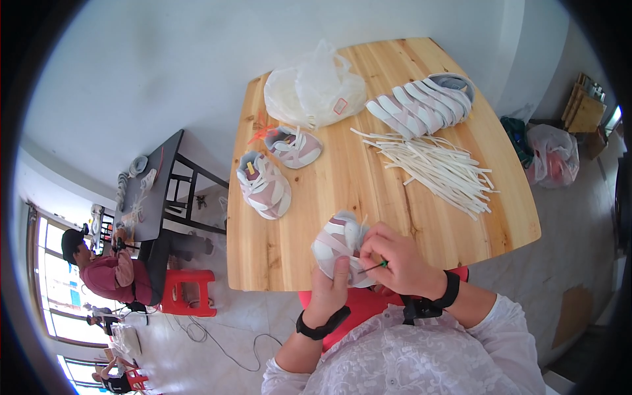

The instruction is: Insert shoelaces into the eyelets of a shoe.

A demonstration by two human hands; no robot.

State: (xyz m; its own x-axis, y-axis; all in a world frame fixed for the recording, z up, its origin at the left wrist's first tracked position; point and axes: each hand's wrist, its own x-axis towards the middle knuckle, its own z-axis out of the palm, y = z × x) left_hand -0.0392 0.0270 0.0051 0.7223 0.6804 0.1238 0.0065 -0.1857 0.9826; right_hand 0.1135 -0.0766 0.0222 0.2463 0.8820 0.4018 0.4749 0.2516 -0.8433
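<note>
So the small pink-and-white shoe (pixel 327 252) is at the near edge of the wooden table (pixel 342 184), with the left hand (pixel 324 291) gripping it, thumb on top. Right hand's (pixel 403 262) fingers are pinched around a thin green-handled tool (pixel 384 264) right at the shoe. Farther out: two matching laced shoes (pixel 268 187) on the left, loose white laces (pixel 441 172) right, nested shoe uppers (pixel 421 105) behind those, plus a white plastic bag (pixel 309 95) at the back.
</note>
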